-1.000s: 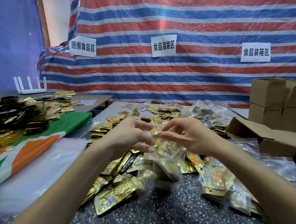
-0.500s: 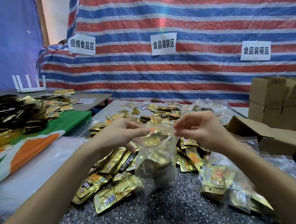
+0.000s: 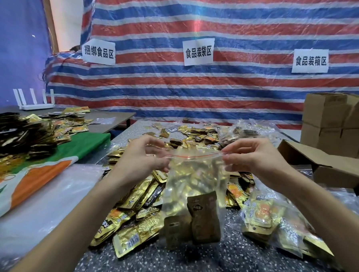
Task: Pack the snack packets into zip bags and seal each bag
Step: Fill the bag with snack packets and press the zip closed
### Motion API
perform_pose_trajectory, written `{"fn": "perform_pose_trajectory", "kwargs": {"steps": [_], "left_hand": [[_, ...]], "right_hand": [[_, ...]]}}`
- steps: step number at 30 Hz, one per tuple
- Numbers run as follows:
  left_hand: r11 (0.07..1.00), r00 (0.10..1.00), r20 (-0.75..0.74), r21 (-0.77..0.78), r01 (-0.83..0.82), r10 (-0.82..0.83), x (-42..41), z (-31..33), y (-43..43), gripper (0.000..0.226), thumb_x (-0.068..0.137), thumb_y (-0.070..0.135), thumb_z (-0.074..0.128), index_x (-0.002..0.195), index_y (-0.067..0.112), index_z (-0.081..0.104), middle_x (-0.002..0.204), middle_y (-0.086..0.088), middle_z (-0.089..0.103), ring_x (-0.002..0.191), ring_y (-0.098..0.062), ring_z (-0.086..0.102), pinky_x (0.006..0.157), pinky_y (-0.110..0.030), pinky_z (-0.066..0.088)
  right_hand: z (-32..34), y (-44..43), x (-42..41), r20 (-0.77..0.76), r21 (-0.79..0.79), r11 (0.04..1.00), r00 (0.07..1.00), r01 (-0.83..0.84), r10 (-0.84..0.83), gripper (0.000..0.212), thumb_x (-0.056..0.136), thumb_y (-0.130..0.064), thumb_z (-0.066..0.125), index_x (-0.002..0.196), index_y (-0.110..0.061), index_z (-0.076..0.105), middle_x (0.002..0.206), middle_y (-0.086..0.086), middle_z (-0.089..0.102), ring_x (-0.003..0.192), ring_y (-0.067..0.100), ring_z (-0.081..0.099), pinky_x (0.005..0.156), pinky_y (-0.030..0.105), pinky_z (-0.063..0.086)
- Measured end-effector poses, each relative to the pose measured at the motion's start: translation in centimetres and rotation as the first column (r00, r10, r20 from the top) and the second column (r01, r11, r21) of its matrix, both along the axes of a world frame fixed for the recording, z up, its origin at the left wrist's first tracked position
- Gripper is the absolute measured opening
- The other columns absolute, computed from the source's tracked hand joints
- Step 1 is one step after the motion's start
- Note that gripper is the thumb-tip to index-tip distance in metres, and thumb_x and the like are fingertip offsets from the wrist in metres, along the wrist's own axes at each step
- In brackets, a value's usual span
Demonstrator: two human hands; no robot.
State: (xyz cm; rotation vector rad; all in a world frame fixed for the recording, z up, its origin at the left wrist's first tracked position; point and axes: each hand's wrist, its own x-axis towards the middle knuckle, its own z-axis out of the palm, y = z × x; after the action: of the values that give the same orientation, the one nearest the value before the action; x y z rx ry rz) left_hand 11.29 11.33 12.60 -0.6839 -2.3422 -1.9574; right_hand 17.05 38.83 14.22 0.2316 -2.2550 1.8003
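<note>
A clear zip bag with a red strip along its top hangs upright in front of me, filled with gold and dark snack packets. My left hand pinches the bag's top left corner and my right hand pinches its top right corner, stretching the zip line flat between them. The bag's bottom rests near the speckled table. Behind and under the bag lies a heap of loose gold snack packets. Whether the zip is closed along its whole length is unclear.
Filled zip bags lie at the right. Cardboard boxes stand at the far right, one flattened open. A second table at the left holds dark and gold packets, a green-orange cloth and a white router. A striped tarp hangs behind.
Both hands have moved apart from the middle to the bag's top corners. The bag's mouth, gaping earlier, is now pulled flat and straight, and the bag hangs higher.
</note>
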Motion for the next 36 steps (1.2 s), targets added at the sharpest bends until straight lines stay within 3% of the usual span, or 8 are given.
{"fn": "perform_pose_trajectory", "kwargs": {"steps": [4, 11, 15, 17, 19, 23, 31, 36], "left_hand": [[1.000, 0.997, 0.080, -0.009, 0.015, -0.014, -0.8, -0.5, -0.6, 0.026, 0.063, 0.016, 0.084, 0.084, 0.002, 0.077, 0.082, -0.015, 0.076, 0.073, -0.022, 0.074, 0.065, -0.020, 0.057], [0.994, 0.993, 0.100, -0.081, 0.067, -0.059, -1.0, -0.9, -0.8, 0.033, 0.057, 0.035, 0.085, 0.081, 0.013, 0.081, 0.083, -0.012, 0.077, 0.075, -0.019, 0.072, 0.066, -0.023, 0.056], [0.993, 0.991, 0.096, -0.067, 0.100, -0.093, -0.7, -0.8, -0.6, 0.036, 0.056, 0.038, 0.086, 0.082, 0.014, 0.081, 0.085, -0.012, 0.077, 0.077, -0.021, 0.072, 0.073, -0.029, 0.058], [0.993, 0.993, 0.069, -0.064, 0.100, -0.096, -0.5, -0.8, -0.4, 0.037, 0.054, 0.040, 0.087, 0.081, 0.015, 0.082, 0.082, -0.012, 0.077, 0.073, -0.019, 0.071, 0.068, -0.025, 0.057], [0.992, 0.994, 0.046, -0.067, 0.104, -0.101, -0.3, -0.7, -0.1, 0.030, 0.059, 0.035, 0.086, 0.081, 0.014, 0.082, 0.079, -0.011, 0.077, 0.071, -0.017, 0.069, 0.065, -0.024, 0.056], [0.989, 0.994, -0.022, -0.110, 0.102, -0.105, 0.0, -0.6, 0.3, 0.017, 0.067, 0.028, 0.085, 0.079, 0.016, 0.081, 0.076, -0.008, 0.075, 0.068, -0.015, 0.065, 0.065, -0.025, 0.053], [0.986, 0.984, -0.152, -0.152, 0.074, -0.097, 0.8, -0.2, 0.2, 0.008, 0.076, 0.007, 0.083, 0.074, 0.014, 0.079, 0.069, -0.003, 0.073, 0.063, -0.004, 0.064, 0.059, -0.014, 0.047], [0.986, 0.978, -0.174, -0.141, 0.087, -0.111, 1.0, -0.4, 0.2, 0.005, 0.075, 0.016, 0.085, 0.077, 0.014, 0.080, 0.074, -0.004, 0.075, 0.067, -0.009, 0.067, 0.062, -0.016, 0.051]], "right_hand": [[-0.1, 0.7, -0.2, 0.072, -0.093, 0.995, 0.997, 0.024, -0.017, 0.022, 0.061, -0.003, 0.079, 0.083, 0.000, 0.076, 0.086, 0.019, 0.076, 0.071, 0.024, 0.074, 0.061, 0.025, 0.059], [0.1, 1.2, 0.0, 0.172, -0.017, 0.998, 0.983, 0.067, -0.063, 0.018, 0.074, 0.012, 0.074, 0.083, -0.003, 0.075, 0.089, 0.017, 0.074, 0.074, 0.021, 0.072, 0.065, 0.027, 0.060], [0.7, 0.3, 0.5, 0.152, 0.267, 0.962, 0.983, 0.060, -0.103, 0.033, 0.073, 0.002, 0.083, 0.101, -0.013, 0.074, 0.101, 0.008, 0.076, 0.085, 0.013, 0.073, 0.065, 0.017, 0.054], [0.9, -1.0, 0.5, 0.027, 0.524, 0.848, 0.993, 0.083, -0.114, 0.043, 0.073, -0.020, 0.087, 0.112, -0.025, 0.070, 0.112, -0.010, 0.068, 0.097, 0.003, 0.065, 0.077, 0.016, 0.048], [0.8, -2.9, 0.4, -0.118, 0.697, 0.708, 0.992, 0.113, -0.043, 0.050, 0.075, -0.038, 0.085, 0.121, -0.031, 0.066, 0.123, -0.017, 0.057, 0.114, 0.002, 0.053, 0.094, 0.023, 0.040], [0.8, -6.4, -0.3, -0.218, 0.808, 0.578, 0.969, 0.112, 0.116, 0.044, 0.084, -0.049, 0.074, 0.125, -0.034, 0.064, 0.135, -0.018, 0.054, 0.131, 0.005, 0.040, 0.115, 0.039, 0.030], [1.7, -7.6, -1.2, -0.115, 0.775, 0.632, 0.979, -0.018, 0.168, 0.012, 0.085, -0.037, 0.079, 0.088, -0.026, 0.078, 0.086, -0.013, 0.073, 0.083, 0.000, 0.066, 0.084, 0.035, 0.056], [2.0, -7.4, -1.0, -0.100, 0.741, 0.671, 0.985, -0.022, 0.143, 0.010, 0.082, -0.034, 0.082, 0.079, -0.026, 0.077, 0.083, -0.010, 0.072, 0.085, 0.007, 0.066, 0.088, 0.046, 0.055]]}}
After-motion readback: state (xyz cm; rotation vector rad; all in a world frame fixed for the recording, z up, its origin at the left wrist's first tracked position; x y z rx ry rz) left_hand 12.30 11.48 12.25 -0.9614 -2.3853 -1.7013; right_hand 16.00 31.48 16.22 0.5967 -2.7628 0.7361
